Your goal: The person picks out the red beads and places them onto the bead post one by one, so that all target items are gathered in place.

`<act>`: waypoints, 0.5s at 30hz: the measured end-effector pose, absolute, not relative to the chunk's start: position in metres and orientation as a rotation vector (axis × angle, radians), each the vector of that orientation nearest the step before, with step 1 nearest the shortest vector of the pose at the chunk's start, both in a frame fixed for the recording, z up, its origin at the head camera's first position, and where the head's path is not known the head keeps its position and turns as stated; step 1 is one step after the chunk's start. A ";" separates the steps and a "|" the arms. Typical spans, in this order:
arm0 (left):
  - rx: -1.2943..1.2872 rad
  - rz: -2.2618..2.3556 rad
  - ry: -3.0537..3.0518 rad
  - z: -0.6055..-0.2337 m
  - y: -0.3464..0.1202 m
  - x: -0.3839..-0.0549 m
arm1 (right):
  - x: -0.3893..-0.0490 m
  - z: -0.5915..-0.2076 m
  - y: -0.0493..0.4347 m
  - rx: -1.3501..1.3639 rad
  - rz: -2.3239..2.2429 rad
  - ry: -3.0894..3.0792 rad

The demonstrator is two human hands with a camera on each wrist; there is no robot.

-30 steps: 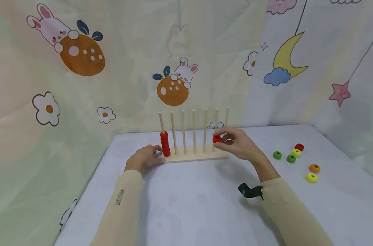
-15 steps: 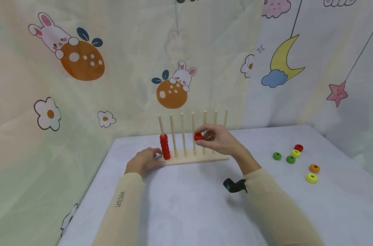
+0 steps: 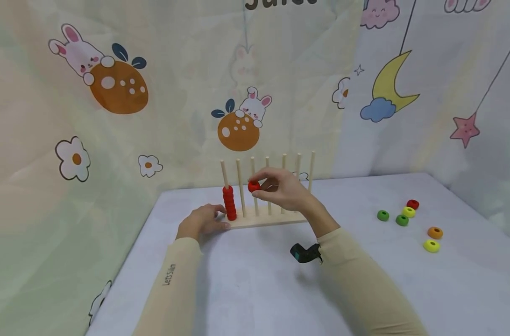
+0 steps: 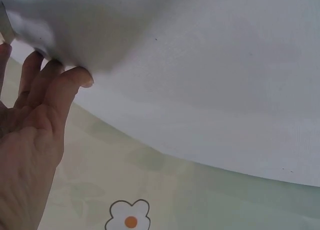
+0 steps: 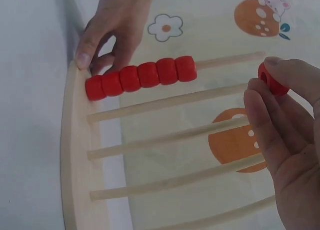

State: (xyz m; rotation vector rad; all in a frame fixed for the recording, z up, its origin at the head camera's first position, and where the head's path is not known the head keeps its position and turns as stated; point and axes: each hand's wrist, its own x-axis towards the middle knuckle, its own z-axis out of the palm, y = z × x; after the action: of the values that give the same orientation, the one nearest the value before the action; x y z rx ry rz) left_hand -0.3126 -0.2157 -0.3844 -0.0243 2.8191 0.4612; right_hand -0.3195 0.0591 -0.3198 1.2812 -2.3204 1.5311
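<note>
In the head view, a wooden peg rack (image 3: pixel 263 223) with a row of upright pegs stands at the back of the table. A stack of several red beads (image 3: pixel 229 203) fills the lower part of its leftmost peg. My left hand (image 3: pixel 201 221) grips the left end of the base, thumb on the front edge and fingers behind, as the right wrist view shows. Between thumb and fingertips, my right hand (image 3: pixel 280 189) pinches a single red bead (image 5: pixel 273 80), its hole facing the pegs. That bead is up in the air, close to the upper ends of the left-hand pegs.
Loose beads lie to the right on the white table (image 3: pixel 246 280): a red bead (image 3: pixel 413 204), an orange bead (image 3: pixel 435 232), yellow ones (image 3: pixel 431 246) and green ones (image 3: pixel 383 215). A patterned cloth (image 3: pixel 183 93) hangs behind. A black camera (image 3: pixel 305 253) sits at the right wrist.
My right hand has carried the red bead leftward along the pegs, from the right side of the rack toward the red stack. My left hand has stayed at the base's left end.
</note>
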 end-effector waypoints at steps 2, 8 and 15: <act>-0.035 0.448 2.816 -0.385 -0.219 -0.312 | -0.318 -0.320 0.052 1.270 1.585 -2.295; -0.021 0.446 2.812 -0.383 -0.224 -0.309 | -0.316 -0.317 0.039 1.246 1.712 -2.215; -0.054 0.502 2.796 -0.386 -0.217 -0.313 | -0.318 -0.316 0.032 1.215 1.717 -2.212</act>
State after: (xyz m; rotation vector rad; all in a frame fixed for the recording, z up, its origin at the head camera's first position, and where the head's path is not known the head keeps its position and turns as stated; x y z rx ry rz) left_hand -0.3129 -0.2168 -0.3855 -0.0543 2.7960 0.5016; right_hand -0.3178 0.0315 -0.3158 1.2153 -2.2123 1.7167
